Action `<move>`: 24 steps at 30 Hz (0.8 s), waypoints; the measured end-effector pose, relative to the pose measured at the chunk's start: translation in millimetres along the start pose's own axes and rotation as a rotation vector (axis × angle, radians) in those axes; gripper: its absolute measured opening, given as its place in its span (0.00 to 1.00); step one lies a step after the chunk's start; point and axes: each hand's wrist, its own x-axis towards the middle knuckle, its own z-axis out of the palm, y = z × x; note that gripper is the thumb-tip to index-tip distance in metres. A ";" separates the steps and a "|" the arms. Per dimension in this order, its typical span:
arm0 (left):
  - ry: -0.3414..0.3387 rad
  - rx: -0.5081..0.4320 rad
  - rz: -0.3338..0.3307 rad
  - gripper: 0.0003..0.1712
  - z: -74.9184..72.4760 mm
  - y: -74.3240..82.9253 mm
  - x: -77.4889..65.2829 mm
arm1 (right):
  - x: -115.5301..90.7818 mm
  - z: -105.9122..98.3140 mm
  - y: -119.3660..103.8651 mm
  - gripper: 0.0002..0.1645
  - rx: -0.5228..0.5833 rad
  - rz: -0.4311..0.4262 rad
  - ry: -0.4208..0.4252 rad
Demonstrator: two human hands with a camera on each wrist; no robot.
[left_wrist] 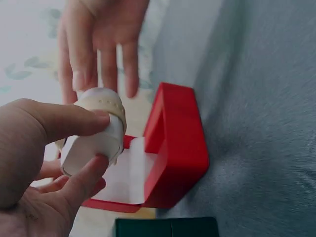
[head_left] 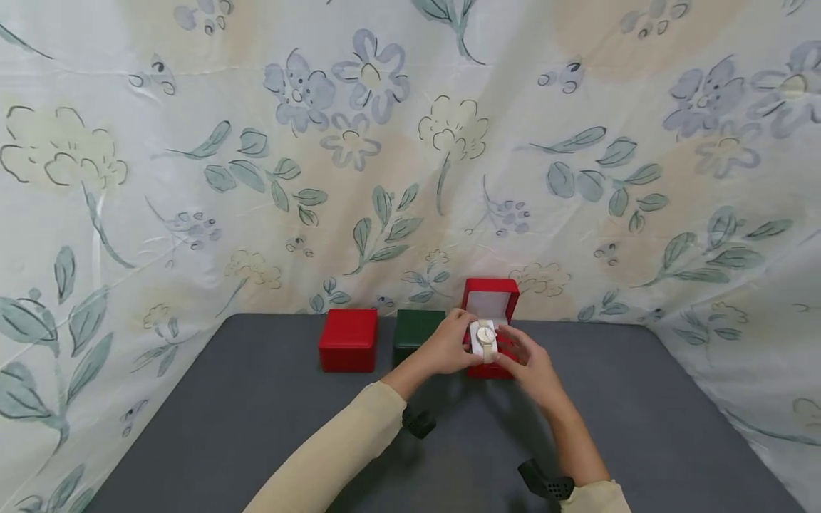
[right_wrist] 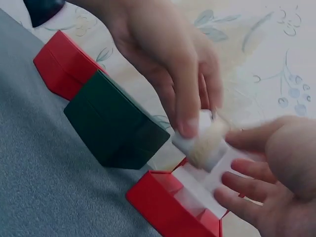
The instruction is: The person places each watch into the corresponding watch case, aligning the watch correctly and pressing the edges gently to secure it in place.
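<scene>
A wristwatch [head_left: 486, 335] with a pale cream strap is wrapped round a white cushion [left_wrist: 91, 150]. My left hand [head_left: 449, 347] grips the cushion by its end, thumb over the strap in the left wrist view. Close by on the other side is my right hand [head_left: 534, 365], its fingers extended and spread. The left wrist view shows those fingers just apart from the cushion; in the head view they overlap its edge. Beneath and behind the watch stands an open red box [left_wrist: 185, 143], lid raised, with a white lining. Hands partly hide its inside.
Left of the open box sits a dark green box [head_left: 417, 328], closed, partly behind my left hand. Further left is a closed red box [head_left: 348, 340]. All stand near the back edge of the grey table [head_left: 269, 413], before a floral cloth [head_left: 385, 178].
</scene>
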 end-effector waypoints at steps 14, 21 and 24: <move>-0.107 0.234 -0.060 0.32 28.5 -2.4 52.1 | 12.5 3.8 13.8 0.23 -0.071 0.060 0.172; -0.118 0.318 -0.087 0.30 32.4 0.9 57.1 | 17.6 2.1 21.8 0.23 -0.250 0.125 0.167; -0.108 0.333 -0.105 0.31 34.1 0.8 57.4 | 19.0 2.1 25.5 0.22 -0.394 0.099 0.159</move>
